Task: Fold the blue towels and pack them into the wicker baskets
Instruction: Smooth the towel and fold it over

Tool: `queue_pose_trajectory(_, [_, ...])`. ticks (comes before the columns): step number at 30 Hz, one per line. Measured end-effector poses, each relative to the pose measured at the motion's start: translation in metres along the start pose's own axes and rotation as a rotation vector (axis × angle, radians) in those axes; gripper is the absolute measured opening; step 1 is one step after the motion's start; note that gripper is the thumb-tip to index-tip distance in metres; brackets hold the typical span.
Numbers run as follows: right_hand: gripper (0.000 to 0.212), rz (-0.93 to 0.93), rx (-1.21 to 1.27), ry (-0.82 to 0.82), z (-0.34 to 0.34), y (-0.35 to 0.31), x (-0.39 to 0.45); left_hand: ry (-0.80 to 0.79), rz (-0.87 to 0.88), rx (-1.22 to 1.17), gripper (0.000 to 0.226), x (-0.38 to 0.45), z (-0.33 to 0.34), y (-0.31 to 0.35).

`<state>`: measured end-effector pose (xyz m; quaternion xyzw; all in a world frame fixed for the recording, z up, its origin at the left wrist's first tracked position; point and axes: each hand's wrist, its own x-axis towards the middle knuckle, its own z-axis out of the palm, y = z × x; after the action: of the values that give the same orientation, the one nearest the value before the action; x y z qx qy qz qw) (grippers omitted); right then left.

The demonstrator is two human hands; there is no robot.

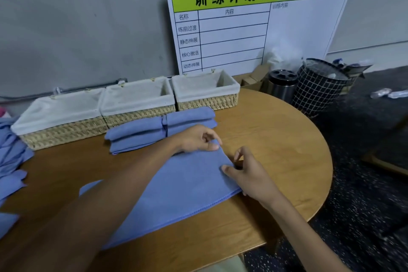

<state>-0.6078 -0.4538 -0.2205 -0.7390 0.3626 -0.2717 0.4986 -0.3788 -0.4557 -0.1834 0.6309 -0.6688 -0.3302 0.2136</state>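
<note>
Towel [176,194] lies flat mid-frame on the worktop [276,139]. Left hand [198,139] grip pinches its far corner, right hand [249,174] grip pinches the right edge just below. Two folded stacks [136,137] [189,119] sit above, touching, just in front of the three lined baskets [59,121] [136,104] [205,93]. Loose towels [11,161] at left edge. Chart board [254,24] upper right, bins [318,86] beside it.
</note>
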Motion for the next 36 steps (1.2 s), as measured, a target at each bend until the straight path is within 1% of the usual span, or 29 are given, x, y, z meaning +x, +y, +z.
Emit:
queue_pose_trajectory(3, [0.034,-0.06,0.038,0.033,-0.004,0.0,-0.008,0.055,0.036,-0.053,0.015,0.003,0.001,0.001])
queue_pose_trajectory(6, [0.037,-0.078,0.075,0.118,0.004,-0.004,-0.02,0.117,0.07,-0.111,0.018,-0.004,0.0,0.002])
queue_pose_trajectory(8, [0.039,-0.099,0.117,0.19,0.012,-0.01,-0.028,0.169,0.064,-0.153,0.022,-0.013,-0.003,0.003])
queue_pose_trajectory(11, [0.038,-0.185,0.138,0.271,0.026,-0.025,-0.037,0.222,0.046,-0.268,0.021,-0.034,-0.011,0.003])
queue_pose_trajectory(15, [0.038,-0.321,0.051,0.324,0.052,-0.055,-0.048,0.305,-0.012,-0.477,0.019,-0.075,-0.027,0.004])
queue_pose_trajectory(16, [0.039,-0.356,0.017,0.313,0.06,-0.062,-0.051,0.326,-0.027,-0.558,0.021,-0.088,-0.032,0.006])
queue_pose_trajectory(18, [0.037,-0.415,-0.037,0.264,0.078,-0.077,-0.055,0.354,-0.068,-0.689,0.035,-0.116,-0.045,0.007])
queue_pose_trajectory(20, [0.038,-0.454,-0.097,0.198,0.099,-0.092,-0.059,0.387,-0.117,-0.714,0.051,-0.146,-0.057,0.005])
queue_pose_trajectory(23, [0.045,-0.513,-0.17,0.094,0.135,-0.108,-0.066,0.431,-0.162,-0.697,0.065,-0.191,-0.07,-0.005])
queue_pose_trajectory(25, [0.049,-0.556,-0.208,0.026,0.159,-0.117,-0.072,0.466,-0.186,-0.681,0.068,-0.221,-0.076,-0.015])
queue_pose_trajectory(26, [0.048,-0.595,-0.242,-0.002,0.172,-0.12,-0.075,0.484,-0.202,-0.672,0.067,-0.236,-0.077,-0.021])
queue_pose_trajectory(27, [0.044,-0.637,-0.283,-0.029,0.183,-0.122,-0.076,0.499,-0.222,-0.661,0.066,-0.249,-0.078,-0.028])
queue_pose_trajectory(30, [0.023,-0.724,-0.403,-0.132,0.213,-0.126,-0.08,0.527,-0.297,-0.637,0.061,-0.279,-0.074,-0.046])
queue_pose_trajectory(32, [0.018,-0.742,-0.54,-0.225,0.227,-0.126,-0.084,0.505,-0.351,-0.574,0.059,-0.293,-0.065,-0.058])
queue_pose_trajectory(33, [0.022,-0.714,-0.634,-0.276,0.23,-0.125,-0.086,0.486,-0.372,-0.506,0.058,-0.298,-0.06,-0.064])
queue_pose_trajectory(35, [0.047,-0.651,-0.762,-0.311,0.227,-0.123,-0.087,0.473,-0.389,-0.303,0.057,-0.301,-0.047,-0.075])
queue_pose_trajectory(36, [0.052,-0.637,-0.746,-0.283,0.223,-0.126,-0.086,0.505,-0.379,-0.179,0.057,-0.3,-0.04,-0.082])
